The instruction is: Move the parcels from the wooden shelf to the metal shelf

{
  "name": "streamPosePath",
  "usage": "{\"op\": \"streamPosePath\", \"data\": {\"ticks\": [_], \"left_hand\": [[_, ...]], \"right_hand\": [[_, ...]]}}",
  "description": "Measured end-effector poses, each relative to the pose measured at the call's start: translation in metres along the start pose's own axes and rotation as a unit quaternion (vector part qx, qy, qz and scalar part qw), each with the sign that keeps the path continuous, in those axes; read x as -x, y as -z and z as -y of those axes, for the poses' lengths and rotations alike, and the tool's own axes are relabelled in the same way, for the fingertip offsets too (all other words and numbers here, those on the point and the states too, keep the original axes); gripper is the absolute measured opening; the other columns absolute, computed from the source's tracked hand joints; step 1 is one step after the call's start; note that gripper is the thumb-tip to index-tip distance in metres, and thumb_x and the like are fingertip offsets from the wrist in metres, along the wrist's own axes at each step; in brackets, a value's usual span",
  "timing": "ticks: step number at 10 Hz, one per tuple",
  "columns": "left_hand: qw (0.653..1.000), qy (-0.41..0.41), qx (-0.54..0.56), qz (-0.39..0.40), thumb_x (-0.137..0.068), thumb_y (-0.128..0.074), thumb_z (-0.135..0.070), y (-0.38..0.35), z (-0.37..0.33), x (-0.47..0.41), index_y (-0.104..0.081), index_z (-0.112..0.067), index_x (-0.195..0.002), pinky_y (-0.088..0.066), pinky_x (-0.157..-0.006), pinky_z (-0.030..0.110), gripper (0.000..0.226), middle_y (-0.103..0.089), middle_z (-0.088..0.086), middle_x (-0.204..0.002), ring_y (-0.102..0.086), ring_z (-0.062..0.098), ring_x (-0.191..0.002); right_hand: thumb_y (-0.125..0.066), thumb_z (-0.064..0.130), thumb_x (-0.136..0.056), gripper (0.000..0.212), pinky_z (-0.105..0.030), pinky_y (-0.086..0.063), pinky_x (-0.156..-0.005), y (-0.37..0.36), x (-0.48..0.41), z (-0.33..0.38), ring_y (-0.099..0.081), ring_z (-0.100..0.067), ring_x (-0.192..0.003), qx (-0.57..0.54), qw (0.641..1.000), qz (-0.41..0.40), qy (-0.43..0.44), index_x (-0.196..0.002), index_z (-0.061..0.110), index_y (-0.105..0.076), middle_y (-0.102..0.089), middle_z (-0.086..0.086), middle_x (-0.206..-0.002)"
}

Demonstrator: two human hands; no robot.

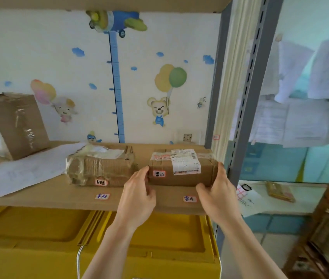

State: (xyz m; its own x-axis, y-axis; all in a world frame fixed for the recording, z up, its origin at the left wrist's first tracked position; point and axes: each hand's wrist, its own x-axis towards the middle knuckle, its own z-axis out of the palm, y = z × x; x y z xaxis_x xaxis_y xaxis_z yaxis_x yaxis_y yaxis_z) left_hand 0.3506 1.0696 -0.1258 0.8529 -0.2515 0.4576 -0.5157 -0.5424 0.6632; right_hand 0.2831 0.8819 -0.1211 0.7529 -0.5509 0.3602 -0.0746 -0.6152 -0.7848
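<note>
- The left hand presses the left end of a parcel; the right hand clasps its right end, so both grip it.
- The parcel sits on the shelf board, lower centre-right of the frame, beside the grey post.
- A crumpled parcel lies just left of it, apart.
- A tall box stands at far left, paper beneath it.
- Yellow bins fill the bottom of the frame.
</note>
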Motion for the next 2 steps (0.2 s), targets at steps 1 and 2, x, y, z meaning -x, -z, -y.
{"op": "streamPosePath", "data": {"ticks": [1,2], "left_hand": [[1.000,-0.013,0.021,-0.003,-0.096,-0.061,-0.003,0.001,0.001,0.004,-0.046,-0.012,-0.153,-0.035,-0.106,0.016,0.059,-0.057,-0.008,-0.141,-0.051,0.007,-0.133],[0.997,-0.011,0.070,-0.044,-0.095,-0.062,-0.003,0.007,0.005,0.007,-0.048,-0.014,-0.152,-0.042,-0.113,0.026,0.059,-0.053,-0.016,-0.133,-0.051,0.001,-0.129]], "right_hand": [[-0.062,0.022,-0.093,0.069,-0.028,-0.051,-0.089,0.005,0.004,0.003,-0.059,-0.018,-0.117,0.004,1.000,0.003,-0.014,-0.154,0.021,-0.030,-0.061,-0.001,-0.136],[-0.062,0.021,-0.095,0.065,-0.012,-0.046,-0.083,0.019,0.018,0.008,-0.058,-0.013,-0.120,0.007,0.999,-0.017,0.049,-0.153,0.022,-0.033,-0.058,0.011,-0.132]]}}
